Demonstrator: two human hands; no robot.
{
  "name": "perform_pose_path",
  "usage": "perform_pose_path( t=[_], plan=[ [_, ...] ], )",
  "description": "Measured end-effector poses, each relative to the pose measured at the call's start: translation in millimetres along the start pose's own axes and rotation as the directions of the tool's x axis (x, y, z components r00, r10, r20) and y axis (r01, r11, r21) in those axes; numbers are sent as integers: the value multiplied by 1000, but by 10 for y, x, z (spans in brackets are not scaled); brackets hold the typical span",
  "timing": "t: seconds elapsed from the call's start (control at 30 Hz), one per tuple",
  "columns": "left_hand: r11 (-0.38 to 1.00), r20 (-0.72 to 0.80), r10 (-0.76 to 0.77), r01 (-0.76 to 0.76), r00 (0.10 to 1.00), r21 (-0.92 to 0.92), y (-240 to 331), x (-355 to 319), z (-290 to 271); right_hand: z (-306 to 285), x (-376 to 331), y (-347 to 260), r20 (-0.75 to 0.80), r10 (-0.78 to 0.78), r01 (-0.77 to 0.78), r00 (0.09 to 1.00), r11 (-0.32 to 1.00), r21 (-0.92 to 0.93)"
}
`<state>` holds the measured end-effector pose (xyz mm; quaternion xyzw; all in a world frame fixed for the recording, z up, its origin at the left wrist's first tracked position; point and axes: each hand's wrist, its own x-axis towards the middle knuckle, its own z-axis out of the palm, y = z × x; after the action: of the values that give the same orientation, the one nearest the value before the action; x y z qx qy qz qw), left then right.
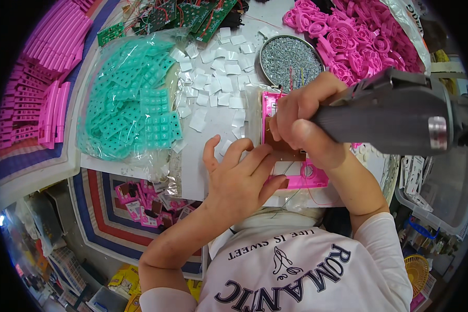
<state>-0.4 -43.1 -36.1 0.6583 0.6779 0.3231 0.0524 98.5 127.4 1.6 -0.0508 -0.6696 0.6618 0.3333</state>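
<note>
A pink plastic case (289, 182) lies on the white worktop, with a brown circuit board (282, 151) inside it and thin wires trailing from its near end. My left hand (240, 174) steadies the case at its left side, fingertips on the board's edge and thumb by the lower rim; its outer fingers are spread. My right hand (309, 117) is closed around the lower end of a dark grey electric screwdriver (387, 117), which stands over the case. The screwdriver's tip is hidden behind my right hand.
Beyond the case stands a round tin of small screws (290, 58). Pink ring-shaped parts (356, 36) heap up behind it. White square pieces (218, 83) and a bag of teal keypads (127, 99) lie left. Green circuit boards (192, 18) sit at the back; pink casings (57, 41) are stacked far left.
</note>
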Motion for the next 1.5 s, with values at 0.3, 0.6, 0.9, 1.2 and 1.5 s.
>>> perform_pose_path(
  t=[0.3, 0.6, 0.9, 1.2, 1.5],
  plan=[
    [990, 62, -29, 37, 998, -138, 37, -10, -84, -35, 108, 37, 110, 64, -72, 992, 995, 65],
    [982, 96, 114, -97, 989, -162, 165, -75, 6, -222, -4, -395, -379, -136, 117, 915, 990, -74],
    [936, 49, 89, -67, 995, -345, 71, 192, -23, -235, -561, -316, 124, 285, -198, 950, 861, -469],
    [787, 68, -362, 344, 930, -511, 235, 109, 82, -289, -474, -318, 227, 277, -69, 934, 761, -645],
    [984, -48, -41, 32, 998, -176, 148, 165, 99, -280, -623, -347, 96, 296, -153, 950, 713, -684]
  ],
)
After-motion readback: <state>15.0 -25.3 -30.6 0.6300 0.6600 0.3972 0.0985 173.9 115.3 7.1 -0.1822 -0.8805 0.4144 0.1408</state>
